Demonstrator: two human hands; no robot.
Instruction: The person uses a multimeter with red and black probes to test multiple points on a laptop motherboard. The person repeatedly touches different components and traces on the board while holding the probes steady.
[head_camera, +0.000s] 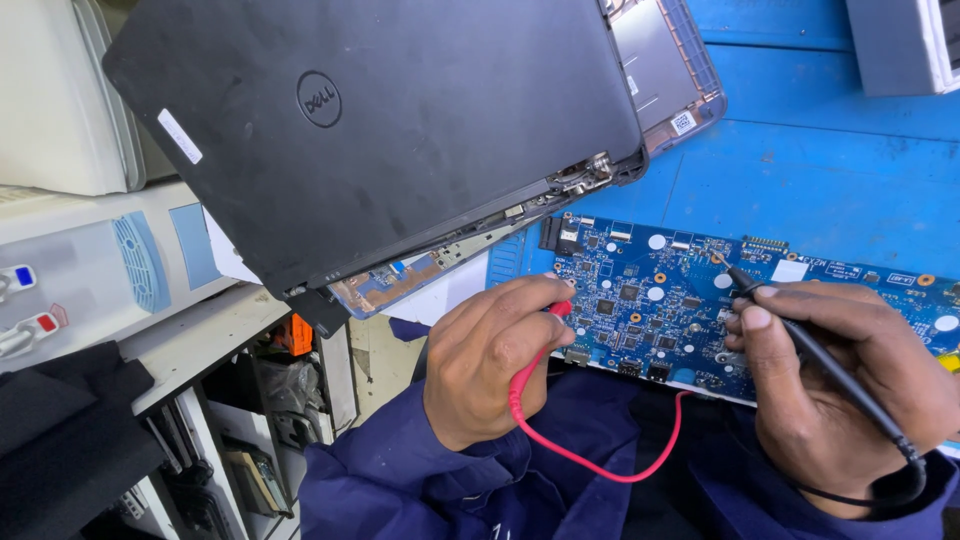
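blue circuit board (700, 300) under both probe-holding hands

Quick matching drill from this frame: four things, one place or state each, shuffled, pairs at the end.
1. slim black test probe
2. red test probe with red lead
3. blue printed circuit board
4. black plastic laptop lid

A. in the left hand
B. flat under both probe tips
C. in the right hand
D. propped at the back, tilted

Pairs: 1-C, 2-A, 3-B, 4-D
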